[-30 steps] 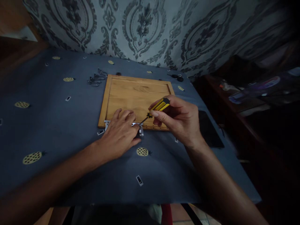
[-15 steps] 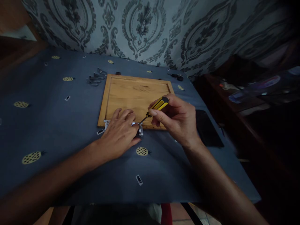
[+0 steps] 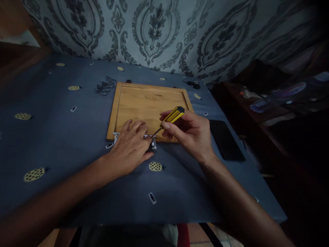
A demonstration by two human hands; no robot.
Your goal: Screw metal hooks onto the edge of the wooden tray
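My right hand is closed on a yellow-and-black screwdriver, its thumb and fingers around the handle. The screwdriver leans down to the left, its tip at a silver metal hinge on the near edge of a framed wooden panel. My left hand bends over that edge, holding the hinge between index finger and thumb while the other fingers rest on the wood. Most of the hinge is hidden under this hand. A shiny metal plate shows at the panel's near left corner, partly covered.
Several metal pieces lie behind the panel's left side. A black-handled tool lies at the back right. A flat black object is right of my right hand. The blue patterned tablecloth meets a patterned curtain at the back.
My right hand has shifted slightly left and turned around the screwdriver handle, uncovering more of the flat black object. My left hand and the panel stay in place.
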